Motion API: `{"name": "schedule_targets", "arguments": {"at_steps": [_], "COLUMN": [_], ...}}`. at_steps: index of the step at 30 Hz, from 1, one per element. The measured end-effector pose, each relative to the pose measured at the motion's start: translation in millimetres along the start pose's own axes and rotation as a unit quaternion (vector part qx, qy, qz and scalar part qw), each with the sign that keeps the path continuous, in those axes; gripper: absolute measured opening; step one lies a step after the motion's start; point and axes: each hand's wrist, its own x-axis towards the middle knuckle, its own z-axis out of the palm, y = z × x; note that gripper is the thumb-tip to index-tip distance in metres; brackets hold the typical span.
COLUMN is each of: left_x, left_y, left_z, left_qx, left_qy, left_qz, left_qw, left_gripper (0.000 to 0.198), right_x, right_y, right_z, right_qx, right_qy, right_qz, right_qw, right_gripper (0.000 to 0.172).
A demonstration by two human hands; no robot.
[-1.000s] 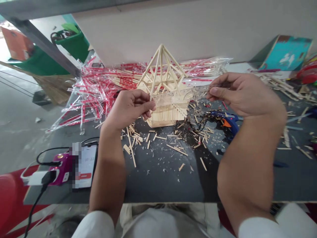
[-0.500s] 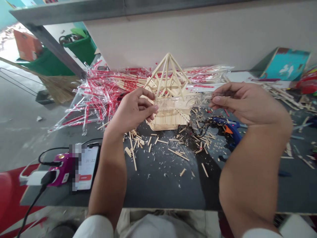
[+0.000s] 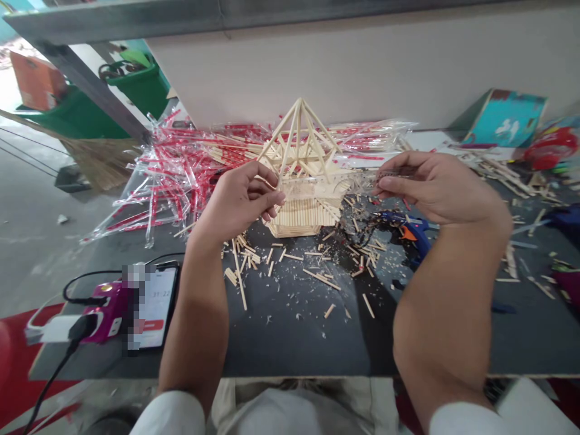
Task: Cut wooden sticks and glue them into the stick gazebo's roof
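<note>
A small house model of wooden sticks [image 3: 299, 212] with a pointed open roof frame stands on the dark table [image 3: 290, 338], just behind my hands. My left hand [image 3: 240, 202] is closed in a pinch at the model's left side. My right hand [image 3: 435, 187] is pinched to the model's right. A thin clear plastic sleeve [image 3: 330, 181] stretches between the two pinches in front of the model.
Cut stick pieces and shavings [image 3: 317, 275] litter the table. A blue glue gun [image 3: 410, 229] lies under my right hand. Red-and-clear wrappers [image 3: 181, 169] are heaped at the back left. A phone [image 3: 156, 305] and a purple device [image 3: 106, 308] with cables lie front left. A teal box [image 3: 507, 118] leans at the back right.
My left fingers loosened a little and pinched again. Both hands stay at the model's sides, and the view has shifted slightly.
</note>
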Motion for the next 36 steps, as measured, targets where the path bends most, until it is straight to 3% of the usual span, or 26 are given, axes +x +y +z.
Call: {"name": "schedule_targets", "arguments": {"at_steps": [7,19,36], "left_x": [1,2,3], "left_y": [-2,-2,-5], "left_z": [-0.3,-1.3,-1.3], "left_qx": [-0.006,-0.002,-0.014], "left_qy": [0.001,-0.006,-0.012], "left_qz": [0.002,0.023,0.036], "left_qw": [1.000,1.000,0.999], "left_gripper": [0.023,0.021,0.023], "right_x": [-1,-1,6], "right_y": [-5,0,12], "right_z": [5,4,-1], "right_qx": [0.003,0.006,0.000], "right_qy": [0.007,0.008,0.007], "right_qz": [0.010,-0.016,-0.064], "right_qw": [1.000,1.000,0.998], "right_gripper": [0.025,0.020,0.025]}}
